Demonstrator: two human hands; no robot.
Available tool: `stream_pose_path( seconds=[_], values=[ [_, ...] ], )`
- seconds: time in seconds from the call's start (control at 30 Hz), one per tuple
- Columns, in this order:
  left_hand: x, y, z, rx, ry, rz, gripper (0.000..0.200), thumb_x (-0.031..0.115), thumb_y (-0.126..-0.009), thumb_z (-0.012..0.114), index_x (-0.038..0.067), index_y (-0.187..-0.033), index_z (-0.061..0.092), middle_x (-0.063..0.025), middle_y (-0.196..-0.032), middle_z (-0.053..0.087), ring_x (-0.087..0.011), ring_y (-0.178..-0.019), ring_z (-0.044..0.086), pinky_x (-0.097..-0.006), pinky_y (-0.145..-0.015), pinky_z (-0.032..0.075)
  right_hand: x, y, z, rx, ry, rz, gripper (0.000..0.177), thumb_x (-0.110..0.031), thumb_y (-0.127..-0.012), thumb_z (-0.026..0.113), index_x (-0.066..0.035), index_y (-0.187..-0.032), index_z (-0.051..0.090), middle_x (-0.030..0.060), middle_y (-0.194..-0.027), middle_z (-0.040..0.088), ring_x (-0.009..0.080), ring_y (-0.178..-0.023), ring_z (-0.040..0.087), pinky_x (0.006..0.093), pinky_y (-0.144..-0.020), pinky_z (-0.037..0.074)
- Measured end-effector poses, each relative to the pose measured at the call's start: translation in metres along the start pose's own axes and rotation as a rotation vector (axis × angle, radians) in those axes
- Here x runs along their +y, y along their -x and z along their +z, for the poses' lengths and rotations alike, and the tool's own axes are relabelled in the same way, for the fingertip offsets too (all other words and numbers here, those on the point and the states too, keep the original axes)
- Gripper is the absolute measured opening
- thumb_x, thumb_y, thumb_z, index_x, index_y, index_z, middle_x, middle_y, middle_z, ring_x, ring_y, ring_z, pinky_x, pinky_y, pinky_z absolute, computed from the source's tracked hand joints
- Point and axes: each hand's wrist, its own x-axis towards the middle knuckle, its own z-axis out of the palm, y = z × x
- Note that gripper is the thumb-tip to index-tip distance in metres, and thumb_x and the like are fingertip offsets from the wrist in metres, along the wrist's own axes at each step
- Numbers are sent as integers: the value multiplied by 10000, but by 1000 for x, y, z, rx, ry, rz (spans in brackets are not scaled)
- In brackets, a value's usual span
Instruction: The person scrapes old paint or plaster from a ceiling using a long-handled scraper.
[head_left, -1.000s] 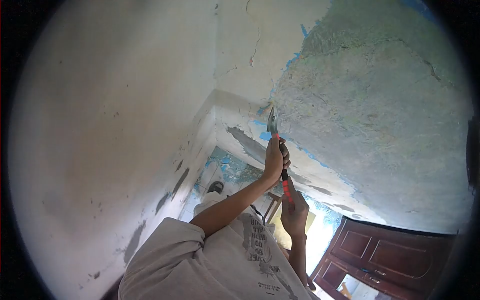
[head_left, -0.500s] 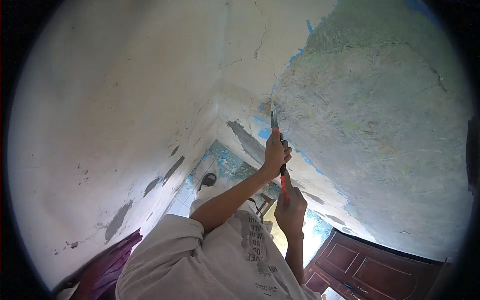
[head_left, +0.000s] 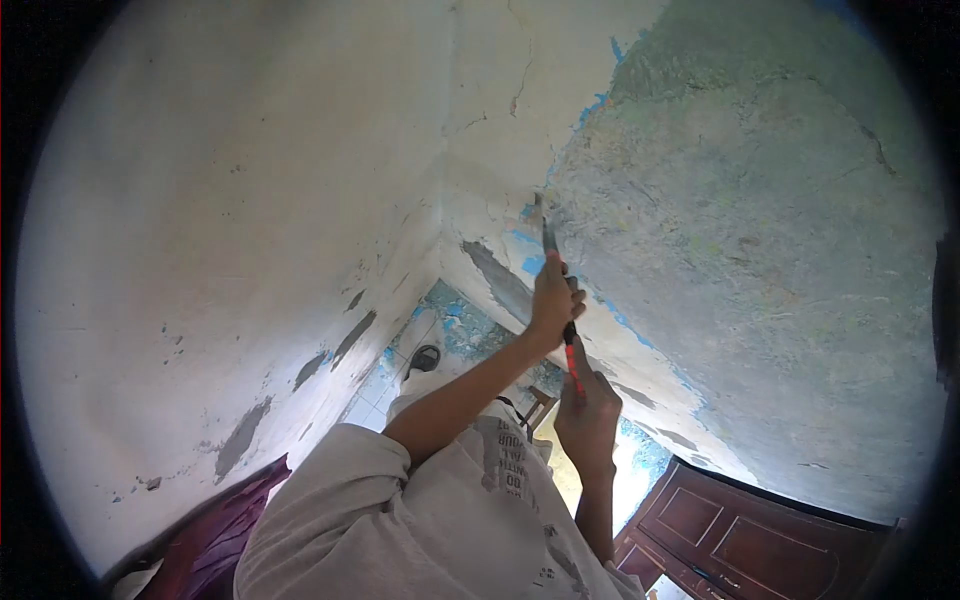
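Observation:
A long-handled scraping tool point(head_left: 549, 236) with a red and black handle and a narrow metal end points up at the wall. My left hand point(head_left: 552, 305) is wrapped round it just below the metal. Lower down, my right hand point(head_left: 588, 410) grips the red end of the handle, one finger stretched along it. The metal tip meets or nearly meets the ragged edge where cream paint point(head_left: 495, 170) borders bare grey-green plaster point(head_left: 720, 220). Scraps of blue paint point(head_left: 524, 238) show along that edge. The exact contact at the tip is slightly blurred.
Another cream wall point(head_left: 250, 200) with grey chipped patches meets this one at a corner on the left. Below are a tiled floor with flakes point(head_left: 455, 325), my shoe point(head_left: 424, 360), a dark wooden cabinet point(head_left: 740, 530) and purple cloth point(head_left: 225, 535).
The tool's tip has shifted slightly up and left along the paint edge. Both hands keep their grip, the right hand moving a little right and down. The view has shifted slightly.

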Motion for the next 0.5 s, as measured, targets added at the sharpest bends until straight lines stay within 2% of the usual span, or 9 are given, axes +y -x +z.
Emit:
stream_pose_path(
  seconds=[0.07,0.37,0.43,0.47,0.5],
  values=[
    [-3,3,0,-45,36,-38,407,547,-1080,428,172,-921,433,65,-602,284,-69,-457,275,-244,-390,218,-3,3,-6,-42,33,60,551,60,-907,618,-26,-1449,570,125,-724,599,207,-548,565,365,-505,441],
    [-8,6,9,-31,23,-22,396,536,-1084,421,179,-913,442,53,-608,311,-83,-465,311,-246,-385,226,-3,1,-14,-25,45,-10,549,46,-912,627,-22,-1453,563,117,-695,563,206,-543,547,367,-516,433],
    [4,-3,12,114,3,1,408,531,-1082,420,182,-873,398,54,-617,277,-85,-481,290,-257,-411,227,-3,-3,-13,-32,44,-18,546,40,-913,630,-20,-1452,562,120,-697,564,211,-549,553,369,-520,436],
    [4,-16,-5,-40,28,46,425,549,-1073,434,169,-886,414,58,-621,273,-86,-483,296,-255,-414,230,-2,-6,-7,-35,42,-17,547,37,-914,632,-19,-1454,559,120,-698,564,213,-553,558,370,-521,437],
    [3,-14,-2,-28,32,35,421,548,-1072,441,166,-895,429,57,-619,273,-83,-485,295,-249,-406,230,0,-9,-2,-35,33,-19,549,33,-915,634,-18,-1455,556,120,-699,565,216,-556,562,371,-523,439]
  ],
)
